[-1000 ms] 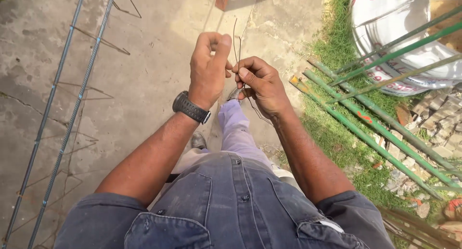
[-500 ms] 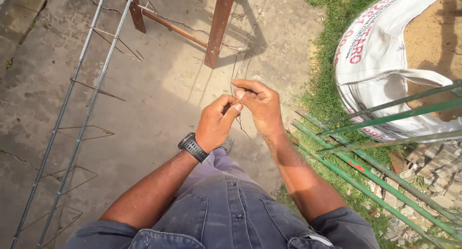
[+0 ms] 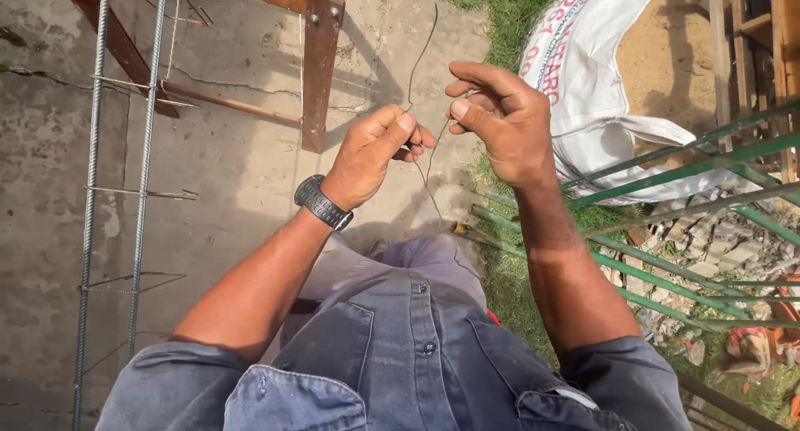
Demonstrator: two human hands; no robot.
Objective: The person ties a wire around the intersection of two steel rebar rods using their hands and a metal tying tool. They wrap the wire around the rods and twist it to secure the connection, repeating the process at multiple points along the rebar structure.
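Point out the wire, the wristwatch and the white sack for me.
wire (image 3: pixel 421 43): head view, on the upper strand above the hands.
wristwatch (image 3: pixel 321 203): head view, on the black band at the left wrist.
white sack (image 3: pixel 583 56): head view, on its outer wall.

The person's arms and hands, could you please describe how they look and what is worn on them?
Both arms are bare below short, blue-grey work-shirt sleeves. The left hand has a black wristwatch with a ribbed strap at its wrist. The right hand wears nothing; no gloves.

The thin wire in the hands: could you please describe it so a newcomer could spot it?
Above the concrete ground, between the left hand and right hand, runs a thin wire. Unlike the thick ribbed steel bars to the left, it is hair-thin, dark and bent.
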